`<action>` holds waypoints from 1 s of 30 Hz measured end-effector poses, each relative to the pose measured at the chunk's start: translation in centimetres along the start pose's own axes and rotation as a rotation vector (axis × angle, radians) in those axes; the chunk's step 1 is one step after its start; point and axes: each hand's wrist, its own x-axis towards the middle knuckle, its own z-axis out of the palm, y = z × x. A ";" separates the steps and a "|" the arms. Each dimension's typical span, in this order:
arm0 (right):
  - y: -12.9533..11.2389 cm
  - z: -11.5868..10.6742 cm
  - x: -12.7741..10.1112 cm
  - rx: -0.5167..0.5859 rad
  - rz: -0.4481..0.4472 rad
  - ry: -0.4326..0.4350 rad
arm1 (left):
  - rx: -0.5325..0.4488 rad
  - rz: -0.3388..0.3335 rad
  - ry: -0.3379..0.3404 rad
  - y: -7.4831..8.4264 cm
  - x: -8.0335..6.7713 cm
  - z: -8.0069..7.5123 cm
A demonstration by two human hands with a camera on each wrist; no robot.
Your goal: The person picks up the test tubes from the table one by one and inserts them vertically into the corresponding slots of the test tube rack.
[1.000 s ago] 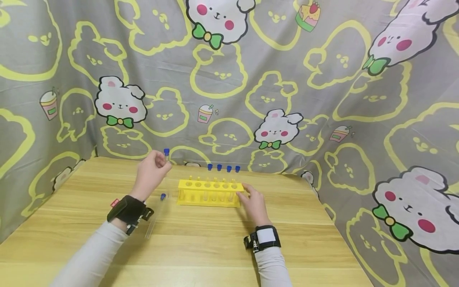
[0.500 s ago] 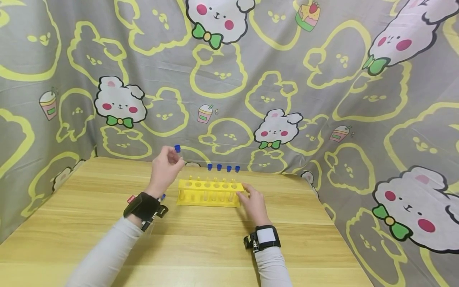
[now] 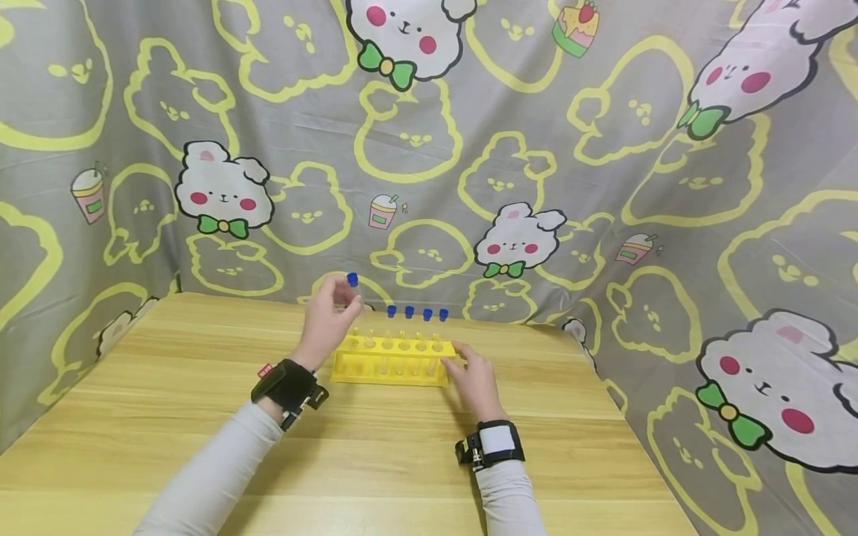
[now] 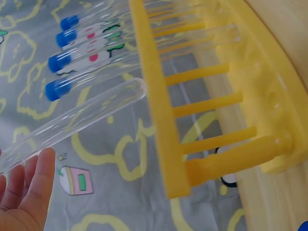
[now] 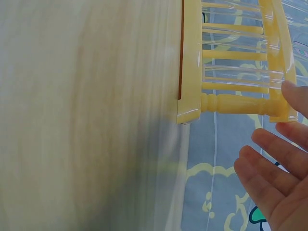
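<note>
While the left hand [image 3: 327, 318] pinches a blue-capped test tube [image 3: 351, 286] above the yellow rack's [image 3: 391, 362] left end, four capped tubes [image 3: 417, 313] stand in it. Right hand [image 3: 474, 381], fingers relaxed, touches the rack's right end on the worktop [image 3: 375, 454].

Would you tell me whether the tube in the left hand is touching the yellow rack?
Apart: the left wrist view shows background between the tube and the yellow rack.

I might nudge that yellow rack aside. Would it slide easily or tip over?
The yellow rack looks like thin, light plastic on smooth wood, so it would probably slide. The capped tubes stand tall above it, so a high push might tip it; the right hand touches its end.
</note>
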 end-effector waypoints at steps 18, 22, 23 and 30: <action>0.2 0.0 0.0 0.000 -0.008 0.003 | 0.065 -0.033 -0.165 -2.7 -1.3 2.2; 0.2 0.1 0.1 0.003 -0.004 -0.002 | 0.078 -0.030 -0.180 -3.1 -1.5 2.4; 0.2 0.1 0.1 0.004 -0.002 -0.002 | 0.081 -0.032 -0.184 -3.1 -1.5 2.4; 0.1 0.1 0.1 0.008 0.003 0.004 | 0.092 -0.032 -0.189 -3.2 -1.8 2.6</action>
